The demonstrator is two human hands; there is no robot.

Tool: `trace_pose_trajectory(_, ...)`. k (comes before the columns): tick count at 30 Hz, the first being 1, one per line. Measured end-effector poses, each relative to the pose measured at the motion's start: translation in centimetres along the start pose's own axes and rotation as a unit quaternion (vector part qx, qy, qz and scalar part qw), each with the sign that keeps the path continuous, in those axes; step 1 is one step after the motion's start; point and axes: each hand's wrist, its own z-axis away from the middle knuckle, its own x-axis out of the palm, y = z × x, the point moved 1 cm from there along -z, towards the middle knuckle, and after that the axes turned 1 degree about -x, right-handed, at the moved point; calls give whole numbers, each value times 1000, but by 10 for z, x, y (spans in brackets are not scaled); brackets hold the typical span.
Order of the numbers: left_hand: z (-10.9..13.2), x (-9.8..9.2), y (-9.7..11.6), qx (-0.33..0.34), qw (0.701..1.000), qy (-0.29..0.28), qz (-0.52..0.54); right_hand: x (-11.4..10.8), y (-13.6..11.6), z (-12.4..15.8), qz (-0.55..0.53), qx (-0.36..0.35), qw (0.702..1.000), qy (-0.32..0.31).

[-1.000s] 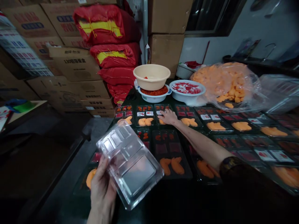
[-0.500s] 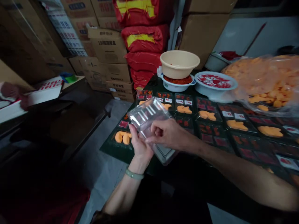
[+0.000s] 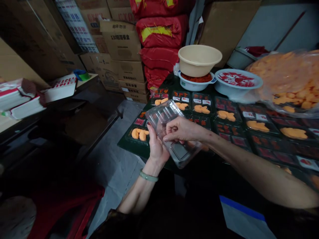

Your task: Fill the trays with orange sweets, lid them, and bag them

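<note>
L hand (image 3: 158, 149) grips clear lid (image 3: 181, 152) at L edge. R hand (image 3: 183, 130) over lid, fingers curled; pinch vs. touch, can't tell. Tan bowl (image 3: 198, 63) beyond.

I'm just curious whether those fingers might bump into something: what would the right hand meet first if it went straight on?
Most likely the clear plastic lid, right at the fingertips of the right hand. Beyond that seems to be the left hand; the gap is hard to judge.
</note>
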Motion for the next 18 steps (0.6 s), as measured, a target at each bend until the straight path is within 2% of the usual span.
trace_pose_trajectory(4,-2,-1,-1,13,1000,2,-9,2,1,-3,24,0,1000,6)
trace_pose_trajectory(6,-3,-1,-2,33,999,11,-11,9,-4,-1,87,-17,995,41)
trace_pose_trajectory(9,-3,-1,-3,61,998,20,-6,26,-17,7,266,-41,956,115)
trace_pose_trajectory(12,-4,-2,-5,49,999,6,-19,39,-26,11,381,-35,915,132)
trace_pose_trajectory(16,-10,-6,-8,23,999,-15,26,34,-36,10,370,-57,918,131)
trace_pose_trajectory(18,-12,-9,-6,22,998,11,49,30,-42,12,354,-82,925,113)
